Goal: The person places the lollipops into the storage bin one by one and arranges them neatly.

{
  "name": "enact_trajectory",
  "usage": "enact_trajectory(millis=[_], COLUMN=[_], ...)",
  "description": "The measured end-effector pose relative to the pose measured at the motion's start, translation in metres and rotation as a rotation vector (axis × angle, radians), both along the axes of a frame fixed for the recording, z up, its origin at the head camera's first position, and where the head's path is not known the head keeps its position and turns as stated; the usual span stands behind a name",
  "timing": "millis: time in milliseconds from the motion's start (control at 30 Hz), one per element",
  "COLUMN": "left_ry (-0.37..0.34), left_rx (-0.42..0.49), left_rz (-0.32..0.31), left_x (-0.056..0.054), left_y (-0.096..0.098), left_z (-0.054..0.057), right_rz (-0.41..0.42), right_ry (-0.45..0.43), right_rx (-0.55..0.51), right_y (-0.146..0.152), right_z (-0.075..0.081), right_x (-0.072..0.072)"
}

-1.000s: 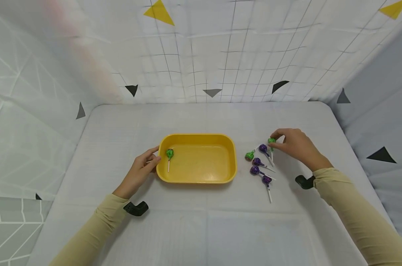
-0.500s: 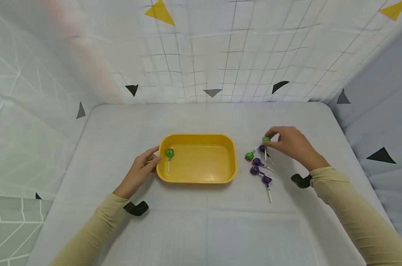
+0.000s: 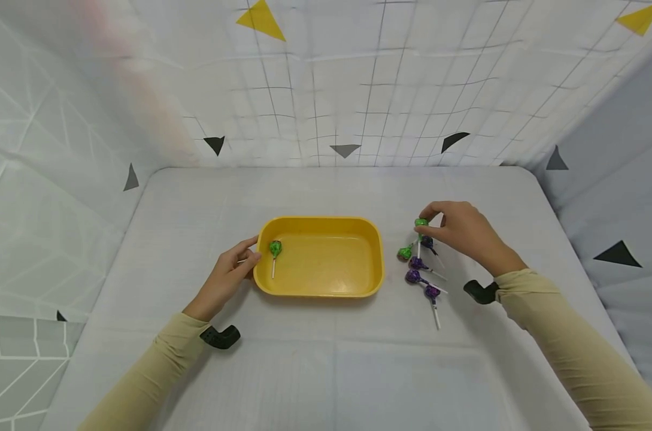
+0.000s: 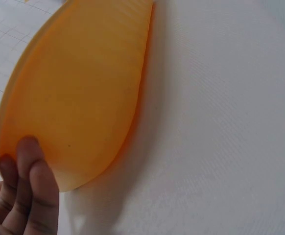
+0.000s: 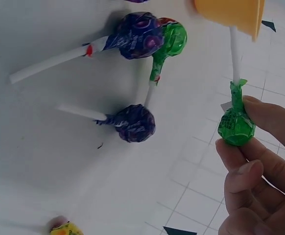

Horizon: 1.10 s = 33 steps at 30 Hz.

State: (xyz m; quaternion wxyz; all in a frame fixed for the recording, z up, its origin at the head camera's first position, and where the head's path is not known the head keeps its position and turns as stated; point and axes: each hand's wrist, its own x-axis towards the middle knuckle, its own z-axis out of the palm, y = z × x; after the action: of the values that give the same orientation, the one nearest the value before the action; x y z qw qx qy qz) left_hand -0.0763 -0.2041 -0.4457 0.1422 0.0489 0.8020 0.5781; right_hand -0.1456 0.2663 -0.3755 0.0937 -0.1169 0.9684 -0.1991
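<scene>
My left hand [image 3: 226, 278] grips the left end of a yellow tray [image 3: 326, 292], thumb at the rim and fingers against the outer wall [image 4: 83, 98]. Inside the tray, near that end, lies a green-wrapped lollipop [image 3: 275, 248]. My right hand [image 3: 463, 230] pinches another green lollipop [image 5: 236, 126] by its wrapped head between thumb and fingertips, stick pointing toward me. It hangs over the loose lollipops right of the tray. Among these are a green one [image 3: 405, 253] and several purple ones [image 3: 414, 276], the farthest partly hidden by the held one.
A white cloth covers the table [image 3: 282, 359], with pale fabric walls behind and at both sides. Black wrist devices [image 3: 220, 337] sit on both forearms. In the right wrist view a yellow-wrapped round thing [image 5: 66, 229] shows at the bottom edge.
My right hand has moved left and slightly away from me with the green lollipop, from the pile's far right side to above it. The left hand and tray stay still.
</scene>
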Motion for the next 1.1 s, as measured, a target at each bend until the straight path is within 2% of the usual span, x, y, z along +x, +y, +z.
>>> enact_trajectory(millis=[467,1100], left_ry=[-0.003,0.000], left_rx=[0.009,0.005], left_rz=[0.012,0.010], left_x=[0.002,-0.001], left_y=[-0.002,-0.003], left_z=[-0.004,-0.005], right_rz=[0.038,0.082], right_ry=[0.025,0.045], right_rx=[-0.008,-0.026], right_y=[-0.019,-0.049], right_z=[0.004,0.011], right_x=[-0.002,-0.006])
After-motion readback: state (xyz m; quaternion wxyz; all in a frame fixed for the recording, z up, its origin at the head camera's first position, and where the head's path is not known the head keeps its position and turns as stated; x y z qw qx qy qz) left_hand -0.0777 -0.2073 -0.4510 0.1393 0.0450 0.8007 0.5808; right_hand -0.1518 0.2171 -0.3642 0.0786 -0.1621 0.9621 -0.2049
